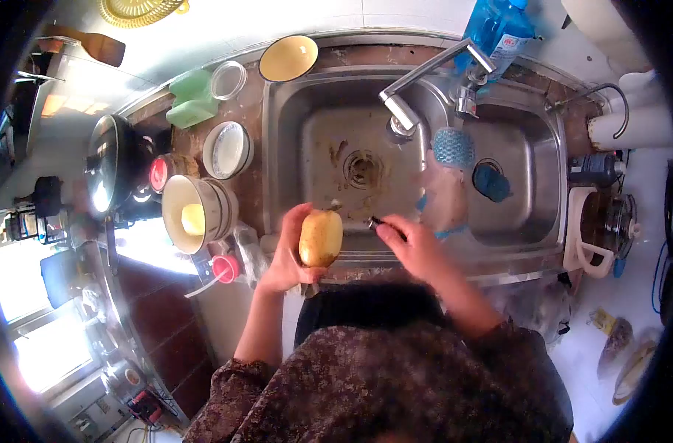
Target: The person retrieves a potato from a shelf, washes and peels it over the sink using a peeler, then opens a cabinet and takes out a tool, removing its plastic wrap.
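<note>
My left hand (282, 258) is wrapped around a potato (321, 240) at the front edge of the larger sink basin (296, 177). Pale flesh shows on part of the potato; brownish skin covers the rest. To its right, my right hand (414, 247) grips a small black-handled peeling tool (381, 223). The tool is apart from the potato, and its blade is hard to make out. Brown scraps lie around the drain (362, 170). Left of my left hand, a pale yellow piece (193, 219), perhaps a peeled potato, sits in a stacked bowl (175, 193).
The faucet (403, 111) reaches over the larger basin. A blue mesh scrubber (453, 148) rests on the divider, and a dark blue cloth (491, 182) lies in the smaller basin. A yellow bowl (288, 59), a white bowl (227, 150) and a red cup (225, 267) stand around the left side.
</note>
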Tool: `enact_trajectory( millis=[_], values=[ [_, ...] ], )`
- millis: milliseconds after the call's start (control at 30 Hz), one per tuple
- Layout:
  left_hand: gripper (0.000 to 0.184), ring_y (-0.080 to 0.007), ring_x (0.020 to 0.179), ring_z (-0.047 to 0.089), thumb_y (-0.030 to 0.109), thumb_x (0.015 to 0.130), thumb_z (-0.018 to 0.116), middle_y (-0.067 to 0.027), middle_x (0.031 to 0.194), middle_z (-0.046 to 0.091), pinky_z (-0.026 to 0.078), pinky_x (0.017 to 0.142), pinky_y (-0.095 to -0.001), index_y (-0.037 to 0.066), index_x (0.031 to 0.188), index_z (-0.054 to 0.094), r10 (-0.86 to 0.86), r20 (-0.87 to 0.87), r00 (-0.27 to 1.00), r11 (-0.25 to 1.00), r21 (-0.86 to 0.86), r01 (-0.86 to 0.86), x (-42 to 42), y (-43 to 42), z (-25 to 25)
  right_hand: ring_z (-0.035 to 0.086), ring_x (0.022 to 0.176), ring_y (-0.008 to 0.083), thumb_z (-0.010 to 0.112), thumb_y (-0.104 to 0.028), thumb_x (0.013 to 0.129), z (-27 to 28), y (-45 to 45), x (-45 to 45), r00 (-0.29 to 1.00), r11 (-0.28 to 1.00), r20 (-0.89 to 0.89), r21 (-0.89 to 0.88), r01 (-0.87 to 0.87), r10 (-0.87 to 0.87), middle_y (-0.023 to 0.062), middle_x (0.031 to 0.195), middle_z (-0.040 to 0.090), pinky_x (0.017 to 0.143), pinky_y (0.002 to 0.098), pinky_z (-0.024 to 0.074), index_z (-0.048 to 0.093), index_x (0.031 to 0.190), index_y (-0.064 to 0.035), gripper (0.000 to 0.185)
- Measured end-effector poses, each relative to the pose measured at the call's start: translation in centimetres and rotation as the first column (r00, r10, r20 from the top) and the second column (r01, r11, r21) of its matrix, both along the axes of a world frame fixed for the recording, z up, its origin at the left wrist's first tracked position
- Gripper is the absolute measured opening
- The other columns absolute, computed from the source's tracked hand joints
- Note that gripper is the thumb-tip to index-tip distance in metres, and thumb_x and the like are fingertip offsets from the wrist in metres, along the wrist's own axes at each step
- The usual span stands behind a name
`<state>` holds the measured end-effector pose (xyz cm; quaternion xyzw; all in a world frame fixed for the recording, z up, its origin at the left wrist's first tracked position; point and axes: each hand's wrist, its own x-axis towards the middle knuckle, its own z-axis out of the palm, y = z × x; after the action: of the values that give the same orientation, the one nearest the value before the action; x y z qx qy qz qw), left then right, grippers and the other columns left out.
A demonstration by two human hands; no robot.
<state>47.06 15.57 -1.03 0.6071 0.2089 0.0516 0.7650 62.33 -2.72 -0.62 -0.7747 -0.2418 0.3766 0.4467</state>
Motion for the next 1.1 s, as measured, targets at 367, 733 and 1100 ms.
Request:
enact_trajectory(
  millis=[367, 733, 1100],
  values=[
    [0.099, -0.0175, 0.107, 0.044, 0.025, 0.051, 0.085, -0.0083, 0.115, 0.041, 0.042, 0.088, -0.0299, 0.006, 0.126, 0.023, -0.042, -0.028, 0.999, 0.998, -0.057, 0.040, 0.3, -0.3, 0.5, 0.054, 0.058, 0.0190, 0.066, -0.035, 0.074, 2.4, 0.0, -1.2, 0.754, 0.948, 0.630, 0.091, -0.306, 0.184, 0.0009, 0.062, 0.053, 0.060, 0.0326, 0.0320, 0.059, 0.084, -0.0134, 0.025],
    [0.096, -0.0179, 0.108, 0.044, 0.021, 0.049, 0.081, -0.0078, 0.116, 0.042, 0.039, 0.091, -0.0318, 0.006, 0.126, 0.027, -0.043, -0.008, 0.999, 0.998, 0.049, 0.044, 1.2, -0.8, 0.5, 0.058, 0.071, 0.0197, 0.050, -0.047, 0.086, -5.9, -0.8, 1.1, 0.982, 0.995, -0.176, -0.094, 0.045, -0.061, 0.0068, 0.077, 0.059, 0.067, 0.0318, 0.0436, 0.057, 0.089, -0.0054, 0.042],
    [0.091, -0.0212, 0.113, 0.044, 0.011, 0.052, 0.081, -0.0096, 0.124, 0.040, 0.037, 0.095, -0.0315, 0.003, 0.129, 0.031, -0.165, -0.057, 0.985, 0.938, 0.301, 0.175, 2.3, -1.8, 1.2, 0.051, 0.095, 0.0157, 0.071, -0.045, 0.072, -1.1, 1.7, -1.9, 0.691, 0.969, -0.717, 0.101, 0.226, -0.086, 0.0057, 0.104, 0.053, 0.083, 0.0268, 0.0421, 0.044, 0.116, -0.0022, 0.067]
  ],
)
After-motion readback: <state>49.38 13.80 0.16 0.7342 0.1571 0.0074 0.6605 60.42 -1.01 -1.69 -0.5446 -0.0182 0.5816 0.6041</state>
